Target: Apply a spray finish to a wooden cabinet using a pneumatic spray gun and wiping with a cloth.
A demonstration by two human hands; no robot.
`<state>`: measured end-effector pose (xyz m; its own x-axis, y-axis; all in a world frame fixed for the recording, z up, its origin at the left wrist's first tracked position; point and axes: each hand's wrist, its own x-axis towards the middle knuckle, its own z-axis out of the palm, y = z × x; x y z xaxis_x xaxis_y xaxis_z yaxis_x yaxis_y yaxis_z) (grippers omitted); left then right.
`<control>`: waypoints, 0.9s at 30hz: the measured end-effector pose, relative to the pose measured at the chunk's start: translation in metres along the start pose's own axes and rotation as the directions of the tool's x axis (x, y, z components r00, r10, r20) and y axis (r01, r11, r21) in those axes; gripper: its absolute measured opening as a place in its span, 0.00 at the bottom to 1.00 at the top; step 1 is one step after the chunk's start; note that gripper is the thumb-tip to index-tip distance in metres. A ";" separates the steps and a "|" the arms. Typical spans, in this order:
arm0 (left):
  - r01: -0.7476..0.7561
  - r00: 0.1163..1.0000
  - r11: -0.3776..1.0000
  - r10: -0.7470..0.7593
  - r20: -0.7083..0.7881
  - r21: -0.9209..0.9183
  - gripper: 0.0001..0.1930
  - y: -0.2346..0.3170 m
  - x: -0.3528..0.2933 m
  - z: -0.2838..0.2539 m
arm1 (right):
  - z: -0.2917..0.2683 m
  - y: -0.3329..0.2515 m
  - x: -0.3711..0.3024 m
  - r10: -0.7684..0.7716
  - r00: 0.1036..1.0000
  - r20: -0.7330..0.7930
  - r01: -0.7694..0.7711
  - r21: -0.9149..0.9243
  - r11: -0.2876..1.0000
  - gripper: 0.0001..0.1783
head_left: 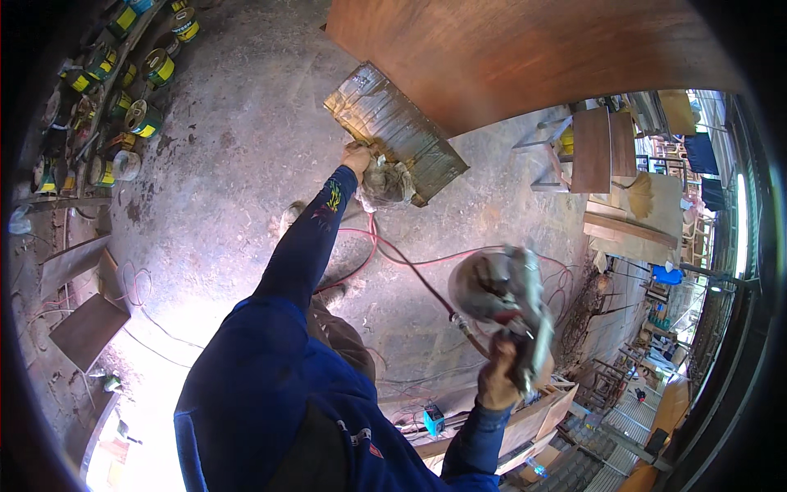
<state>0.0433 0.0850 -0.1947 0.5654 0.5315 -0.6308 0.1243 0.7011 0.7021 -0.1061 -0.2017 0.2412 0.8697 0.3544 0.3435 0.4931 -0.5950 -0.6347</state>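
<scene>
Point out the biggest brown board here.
The top board, beyond the left hand: it spans much of the upper view, dwarfing the square board at left and short boards at right.

Tried a headcount here. I get one left hand and one right hand, so two hands, plus two blue sleeves. One spray gun, one crumpled bundle, one long brown box and one big wood panel. Cans? At least ten lol, they overlap so don't hold me to it. At least two brown boards lower left, at least one red hose (loops are a mess), and one small blue box near the bottom.
</scene>
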 end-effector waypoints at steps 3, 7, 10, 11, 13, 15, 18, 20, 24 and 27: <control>0.049 0.998 0.999 -0.049 -0.045 0.006 0.13 0.012 -0.014 0.013 | -0.011 0.002 -0.008 0.137 0.990 -0.030 -0.134 0.097 0.986 0.40; 0.016 0.999 1.000 -0.015 0.042 -0.005 0.13 0.013 -0.009 -0.003 | 0.019 0.000 0.012 -0.124 0.992 -0.031 0.121 -0.080 0.989 0.27; -0.013 0.997 1.000 0.011 0.082 0.017 0.13 0.014 -0.006 -0.005 | 0.046 0.010 0.013 -0.035 0.975 0.220 0.066 -0.136 0.988 0.23; -0.002 0.998 1.000 0.003 0.057 -0.004 0.13 0.015 -0.007 -0.004 | 0.058 0.012 0.014 -0.001 0.965 0.261 0.030 -0.109 0.994 0.22; 0.009 0.999 1.000 -0.008 0.036 -0.022 0.12 0.018 -0.012 0.000 | 0.067 0.009 0.017 0.130 0.940 0.316 -0.101 -0.107 0.989 0.22; -0.031 0.999 0.999 0.030 0.040 0.012 0.12 0.023 -0.019 0.004 | 0.067 0.013 0.015 0.123 0.952 0.280 -0.105 -0.078 0.991 0.23; 0.025 0.994 1.000 -0.024 0.104 -0.007 0.13 0.026 -0.012 -0.010 | 0.039 -0.009 0.019 0.023 0.989 0.149 -0.011 -0.081 0.997 0.25; 0.036 0.995 0.999 -0.035 0.088 -0.011 0.13 0.024 -0.003 -0.012 | 0.027 -0.019 0.017 0.004 1.000 0.008 -0.004 -0.001 1.000 0.33; 0.022 0.997 0.999 -0.020 0.072 -0.026 0.10 0.021 0.010 -0.017 | 0.027 -0.024 0.017 0.066 0.994 -0.083 -0.057 0.112 0.992 0.42; 0.066 0.991 0.997 -0.069 0.116 0.028 0.18 0.025 0.009 -0.015 | 0.044 -0.014 0.034 -0.145 0.989 0.017 0.146 -0.117 0.982 0.32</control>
<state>0.0390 0.1147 -0.1877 0.6465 0.4231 -0.6349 0.1843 0.7209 0.6681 -0.0840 -0.1499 0.2312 0.7883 0.4495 0.4202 0.6141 -0.6169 -0.4922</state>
